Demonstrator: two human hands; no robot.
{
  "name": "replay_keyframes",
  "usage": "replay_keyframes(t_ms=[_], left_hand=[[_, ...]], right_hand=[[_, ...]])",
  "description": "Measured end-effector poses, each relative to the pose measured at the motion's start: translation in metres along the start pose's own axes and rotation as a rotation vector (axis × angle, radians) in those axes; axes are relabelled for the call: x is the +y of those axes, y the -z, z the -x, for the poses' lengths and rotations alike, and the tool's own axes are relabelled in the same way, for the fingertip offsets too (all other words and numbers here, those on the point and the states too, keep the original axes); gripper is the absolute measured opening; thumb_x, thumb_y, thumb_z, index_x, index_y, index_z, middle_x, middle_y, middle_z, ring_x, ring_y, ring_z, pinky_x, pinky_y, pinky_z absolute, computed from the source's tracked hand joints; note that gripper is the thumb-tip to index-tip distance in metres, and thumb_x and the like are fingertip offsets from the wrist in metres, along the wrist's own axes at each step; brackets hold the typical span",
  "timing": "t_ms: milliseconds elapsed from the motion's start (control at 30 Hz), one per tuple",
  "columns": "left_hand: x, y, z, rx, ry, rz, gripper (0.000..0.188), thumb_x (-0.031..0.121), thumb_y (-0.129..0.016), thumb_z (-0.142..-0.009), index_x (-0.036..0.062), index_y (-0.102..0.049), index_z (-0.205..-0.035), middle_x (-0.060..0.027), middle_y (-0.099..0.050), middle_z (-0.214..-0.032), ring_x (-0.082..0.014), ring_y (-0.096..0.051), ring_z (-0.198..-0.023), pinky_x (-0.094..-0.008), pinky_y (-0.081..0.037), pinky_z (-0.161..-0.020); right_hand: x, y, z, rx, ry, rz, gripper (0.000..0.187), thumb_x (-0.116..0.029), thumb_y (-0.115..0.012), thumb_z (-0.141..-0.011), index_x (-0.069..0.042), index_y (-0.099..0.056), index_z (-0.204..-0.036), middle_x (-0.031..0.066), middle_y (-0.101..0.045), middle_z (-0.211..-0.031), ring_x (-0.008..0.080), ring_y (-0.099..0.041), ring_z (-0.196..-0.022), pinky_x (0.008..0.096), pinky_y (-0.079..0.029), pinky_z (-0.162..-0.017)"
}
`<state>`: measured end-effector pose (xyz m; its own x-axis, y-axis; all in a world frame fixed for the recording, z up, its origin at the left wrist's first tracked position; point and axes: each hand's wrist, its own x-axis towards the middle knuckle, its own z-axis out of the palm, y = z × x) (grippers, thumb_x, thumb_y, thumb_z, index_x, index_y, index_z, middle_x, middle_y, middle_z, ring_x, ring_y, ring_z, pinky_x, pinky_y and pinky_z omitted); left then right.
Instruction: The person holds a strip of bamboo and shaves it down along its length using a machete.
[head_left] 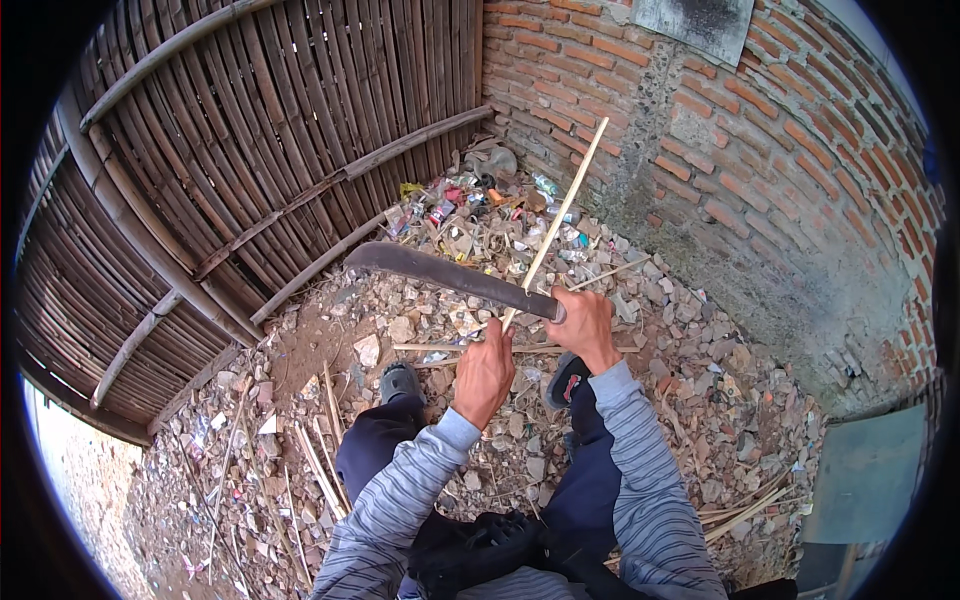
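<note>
My right hand (pixel 585 328) is closed round the handle end of a machete (pixel 440 275), its long dark blade pointing left and a little away from me. A pale, thin bamboo strip (pixel 566 208) slants up and to the right, and my left hand (pixel 485 373) grips its lower end. Blade and strip cross just in front of my hands, the blade touching the strip near its lower part. The machete's handle is mostly hidden inside my right fist.
Rubble and litter (pixel 500 215) cover the ground. Cut bamboo strips (pixel 322 465) lie at left, with more strips (pixel 745 515) at right. A slatted bamboo fence (pixel 260 120) stands left, a brick wall (pixel 760 170) right. A greenish panel (pixel 865 475) leans at far right.
</note>
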<state>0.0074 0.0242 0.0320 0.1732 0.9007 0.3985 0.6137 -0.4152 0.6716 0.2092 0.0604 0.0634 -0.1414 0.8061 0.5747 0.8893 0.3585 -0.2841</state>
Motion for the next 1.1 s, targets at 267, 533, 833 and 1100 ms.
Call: replay_keyframes(t_ms=[267, 533, 833, 1100], left_hand=[[-0.01, -0.006, 0.001, 0.017, -0.028, 0.042, 0.02, 0.017, -0.054, -0.108, -0.0013, -0.049, -0.107, -0.0307, -0.06, -0.063, -0.0519, -0.062, -0.06, -0.0615, -0.046, -0.053], [0.0, -0.007, -0.004, -0.013, -0.038, 0.024, 0.02, 0.017, -0.053, -0.109, 0.0002, -0.048, -0.101, -0.0294, -0.059, -0.061, -0.0512, -0.062, -0.059, -0.0613, -0.046, -0.054], [-0.006, -0.006, -0.001, -0.024, -0.016, 0.036, 0.019, 0.018, -0.053, -0.108, -0.0001, -0.048, -0.103, -0.0317, -0.059, -0.063, -0.0526, -0.062, -0.061, -0.0625, -0.046, -0.054], [0.008, -0.007, -0.002, -0.065, -0.012, 0.074, 0.019, 0.015, -0.054, -0.108, -0.0026, -0.049, -0.102, -0.0301, -0.056, -0.06, -0.052, -0.059, -0.059, -0.061, -0.042, -0.054]], right_hand=[[-0.004, -0.01, 0.008, -0.016, 0.042, -0.031, 0.01, -0.018, -0.073, -0.075, -0.01, -0.07, -0.079, 0.0145, -0.064, -0.058, 0.0369, -0.068, -0.054, 0.0476, -0.051, -0.053], [0.018, 0.004, -0.009, 0.025, -0.134, 0.018, 0.013, -0.021, -0.075, -0.076, -0.011, -0.074, -0.083, 0.0155, -0.067, -0.062, 0.0387, -0.069, -0.06, 0.0485, -0.052, -0.055], [0.002, -0.009, 0.005, -0.011, -0.018, -0.068, 0.016, -0.022, -0.078, -0.072, -0.01, -0.072, -0.08, 0.0163, -0.066, -0.06, 0.0373, -0.069, -0.057, 0.0483, -0.052, -0.056], [0.035, 0.009, -0.023, 0.075, -0.1, 0.029, 0.013, -0.02, -0.075, -0.072, -0.011, -0.072, -0.081, 0.0136, -0.067, -0.061, 0.0369, -0.07, -0.059, 0.0488, -0.053, -0.057]])
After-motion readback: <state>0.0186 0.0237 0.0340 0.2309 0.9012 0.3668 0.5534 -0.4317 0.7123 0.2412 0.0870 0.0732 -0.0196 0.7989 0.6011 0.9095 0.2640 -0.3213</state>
